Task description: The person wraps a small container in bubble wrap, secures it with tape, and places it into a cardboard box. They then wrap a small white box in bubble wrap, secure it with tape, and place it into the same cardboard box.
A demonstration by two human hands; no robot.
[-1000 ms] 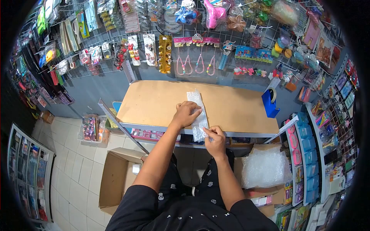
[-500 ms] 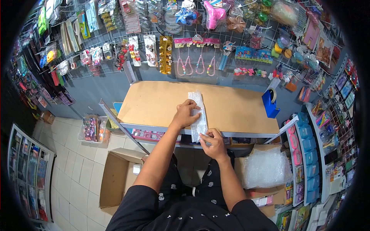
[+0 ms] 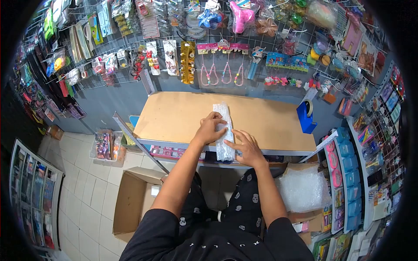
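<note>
Bubble-wrap strip [image 3: 225, 150] at frame centre, near end jutting past front edge of table [image 3: 174, 113]. Left hand [image 3: 212, 128] presses down, fingers bent; pinching or not, hard to say. Right hand [image 3: 246, 148] spread wide, fingertips at strip's right side. Danger: left pressure eases early, wrap could unfold; knocked overhang might drag strip off.

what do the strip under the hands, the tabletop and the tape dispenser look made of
Strip: likely clear plastic bubble wrap; whitish, bumpy, with small glints. Tabletop: perhaps wood board or laminate; flat, even tan, smooth-looking. Tape dispenser: probably moulded plastic; solid blue, evenly coloured, though the material isn't certain.
</note>
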